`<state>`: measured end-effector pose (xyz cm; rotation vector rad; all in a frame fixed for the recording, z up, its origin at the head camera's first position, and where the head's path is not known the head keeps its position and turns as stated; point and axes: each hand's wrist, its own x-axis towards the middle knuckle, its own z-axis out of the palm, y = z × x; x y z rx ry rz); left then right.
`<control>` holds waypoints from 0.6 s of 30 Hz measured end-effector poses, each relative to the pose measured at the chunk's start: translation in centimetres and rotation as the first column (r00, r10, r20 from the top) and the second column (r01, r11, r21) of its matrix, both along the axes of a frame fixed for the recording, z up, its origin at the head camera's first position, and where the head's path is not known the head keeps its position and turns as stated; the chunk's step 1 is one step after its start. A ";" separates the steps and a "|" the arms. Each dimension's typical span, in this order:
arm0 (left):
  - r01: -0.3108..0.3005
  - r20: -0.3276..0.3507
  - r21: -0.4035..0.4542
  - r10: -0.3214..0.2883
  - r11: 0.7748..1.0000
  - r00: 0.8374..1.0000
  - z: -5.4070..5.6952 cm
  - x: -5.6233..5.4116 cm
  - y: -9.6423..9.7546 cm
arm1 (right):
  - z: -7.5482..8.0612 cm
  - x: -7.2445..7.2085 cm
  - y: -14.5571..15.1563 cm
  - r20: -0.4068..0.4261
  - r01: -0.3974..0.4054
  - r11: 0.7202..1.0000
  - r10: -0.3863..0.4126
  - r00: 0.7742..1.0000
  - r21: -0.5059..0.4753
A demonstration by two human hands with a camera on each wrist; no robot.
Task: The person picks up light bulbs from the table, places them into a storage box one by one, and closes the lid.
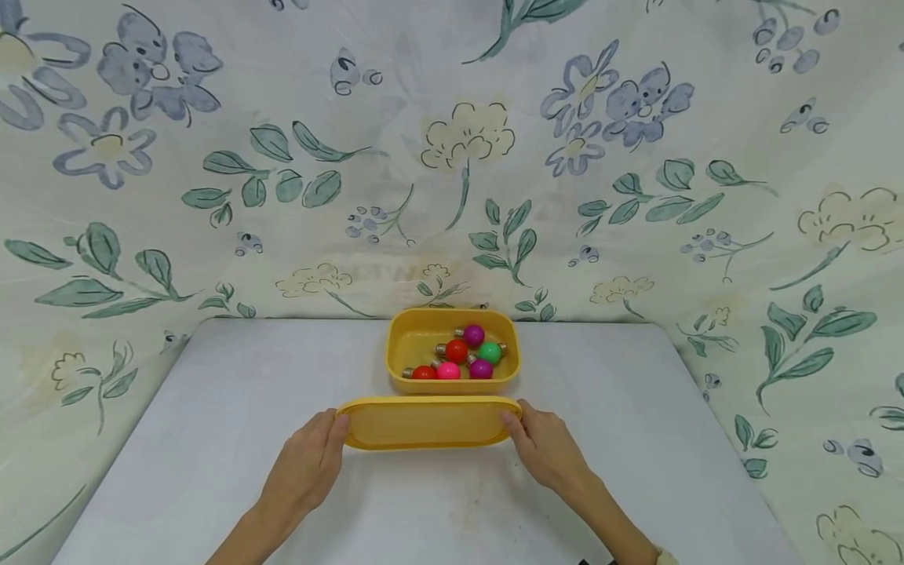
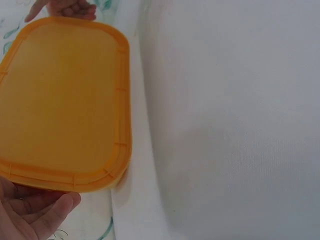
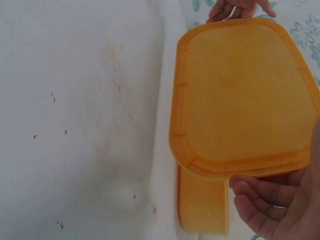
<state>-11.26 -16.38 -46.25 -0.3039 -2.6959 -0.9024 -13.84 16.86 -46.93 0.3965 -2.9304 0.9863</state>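
Observation:
Both hands hold a yellow plastic lid (image 1: 427, 424) by its two short ends, tilted on edge in front of a yellow container. The left hand (image 1: 304, 461) grips its left end, thumb on the near face. At the right end, the right hand (image 1: 549, 447) pinches the rim between thumb and fingers. Behind the lid the yellow container (image 1: 404, 333) stands uncovered on the table. Inside lie several small coloured bulbs with metal screw bases, among them a green bulb (image 1: 489, 353) and a pink bulb (image 1: 448, 370). In the right wrist view the lid (image 3: 245, 95) overlaps the container (image 3: 202, 205).
A white-covered table (image 1: 233, 408) spreads under the hands, with small brown marks near its front. Floral cloth (image 1: 395, 180) hangs behind the table and along its sides. The container stands close to the table's back edge.

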 end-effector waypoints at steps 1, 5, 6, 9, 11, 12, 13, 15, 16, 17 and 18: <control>-0.001 -0.002 0.004 0.001 1.000 1.000 0.0 0.0 0.0 | 0.0 0.0 0.0 -0.004 -0.002 1.000 0.002 1.000 -0.003; 0.003 -0.011 0.018 -0.003 1.000 1.000 0.0 0.0 0.0 | -0.1 0.0 0.0 -0.019 -0.003 1.000 0.003 1.000 -0.024; 0.004 -0.012 0.021 -0.004 1.000 1.000 0.0 0.0 0.0 | -0.2 0.0 0.1 -0.022 -0.003 0.999 0.002 1.000 -0.032; 0.007 -0.014 0.024 -0.007 1.000 1.000 0.0 -0.1 0.0 | -0.3 0.0 0.1 -0.024 0.000 0.999 -0.001 1.000 -0.053; 0.007 -0.010 0.026 -0.007 1.000 1.000 0.0 -0.1 0.1 | -0.3 0.0 0.1 -0.017 0.001 0.998 -0.002 1.000 -0.064; 0.005 -0.007 0.027 -0.005 1.000 1.000 0.0 -0.1 0.1 | -0.3 0.0 0.1 -0.009 0.001 0.998 -0.002 1.000 -0.068; 0.004 -0.005 0.027 -0.004 1.000 1.000 0.0 -0.1 0.1 | -0.3 0.0 0.1 0.000 0.001 0.998 -0.001 1.000 -0.069; -0.003 0.005 0.027 0.003 1.000 1.000 -0.1 -0.1 0.1 | -0.2 0.0 0.1 0.021 0.001 0.998 0.000 1.000 -0.069; -0.007 0.012 0.026 0.007 1.000 1.000 -0.1 -0.1 0.1 | -0.1 0.0 0.1 0.033 0.000 0.998 0.002 0.999 -0.070; -0.010 0.017 0.027 0.009 1.000 1.000 -0.1 -0.1 0.1 | -0.1 0.0 0.2 0.043 -0.003 0.998 0.006 0.999 -0.069; -0.014 0.022 0.027 0.013 1.000 1.000 -0.1 -0.1 0.1 | -0.1 0.0 0.2 0.048 -0.005 0.998 0.008 0.999 -0.067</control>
